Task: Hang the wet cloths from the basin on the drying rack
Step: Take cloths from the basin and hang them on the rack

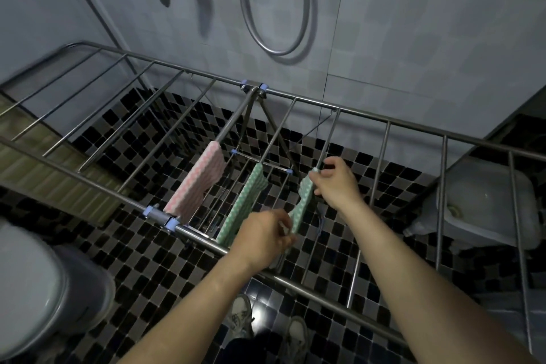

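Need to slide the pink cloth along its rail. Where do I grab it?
Probably pinch the pink cloth at its folded ridge on the rail, coming from above. It hangs draped over the rail, so the ridge faces up with nothing in the way.

Both bare forearms reach forward; the left hand (263, 233) and the farther right hand (334, 183) each pinch one green wavy-patterned cloth (305, 193).

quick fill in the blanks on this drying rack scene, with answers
1. The leftmost cloth on the drying rack is ___ and white.
2. The left hand and right hand both grip the rightmost cloth, which is ___.
3. Counting that one, the rack carries ___ cloths.
Missing words: pink; green; three.
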Available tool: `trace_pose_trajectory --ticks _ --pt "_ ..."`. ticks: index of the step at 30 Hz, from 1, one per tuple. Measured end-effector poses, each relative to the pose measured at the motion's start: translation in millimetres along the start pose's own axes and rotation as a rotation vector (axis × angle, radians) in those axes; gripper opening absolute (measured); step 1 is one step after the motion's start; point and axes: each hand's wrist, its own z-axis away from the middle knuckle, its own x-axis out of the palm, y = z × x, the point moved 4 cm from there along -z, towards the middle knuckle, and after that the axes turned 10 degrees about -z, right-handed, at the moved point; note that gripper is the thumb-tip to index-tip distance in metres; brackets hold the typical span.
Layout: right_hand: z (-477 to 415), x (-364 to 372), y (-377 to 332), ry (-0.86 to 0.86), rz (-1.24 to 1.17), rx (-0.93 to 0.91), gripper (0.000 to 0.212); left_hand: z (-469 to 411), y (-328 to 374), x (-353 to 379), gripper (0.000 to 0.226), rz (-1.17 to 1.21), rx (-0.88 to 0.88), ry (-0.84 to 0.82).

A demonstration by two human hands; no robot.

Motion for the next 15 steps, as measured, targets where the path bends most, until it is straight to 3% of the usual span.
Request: trace_pose_trajectory --ticks 2,4,7,11,15 --pt "-4.4 -0.2 -0.3 0.056 0.018 -0.016 0.036 1.1 3.1 -1.1 0.021 -0.028 0.022 0.029" --pt "-4.9 -3.4 -2.1 0.068 0.05 -0.046 0.011 2.0 4.2 -2.0 0.019 -0.029 0.052 0.034" --pt "-4.1 -9.5 -2.3 0.011 0.106 -0.074 0.017 4.4 0.5 -0.9 0.015 0.029 0.06 -0.03" --pt "-4.3 -13.0 9.1 -0.044 0.098 -0.025 0.003 7.7 -9.6 3.0 0.015 0.067 0.019 -0.027" --pt "-2.2 -5.0 9.7 -0.087 -0.002 -0.033 0.019 11.4 -13.1 8.7 0.022 -0.038 -0.011 -0.068"
